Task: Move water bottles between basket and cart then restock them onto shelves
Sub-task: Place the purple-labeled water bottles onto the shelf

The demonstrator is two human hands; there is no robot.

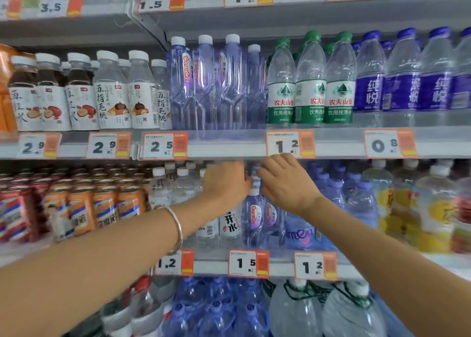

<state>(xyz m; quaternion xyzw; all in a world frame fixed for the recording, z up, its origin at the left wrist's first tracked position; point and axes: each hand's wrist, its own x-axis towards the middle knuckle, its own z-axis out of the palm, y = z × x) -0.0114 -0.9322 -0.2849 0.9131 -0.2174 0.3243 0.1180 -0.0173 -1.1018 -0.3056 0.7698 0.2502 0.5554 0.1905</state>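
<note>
Two hands on purple bottle (pixel 252 213) | left hand (pixel 226 182): fingers curled round neck | right hand (pixel 288 185): fingertips at its top, grip unclear | upright, top up

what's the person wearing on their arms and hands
No sleeves show on either forearm. The left hand and right hand are ungloved. A thin, smooth silver metal bangle circles the left wrist; the right wrist carries nothing.
</note>
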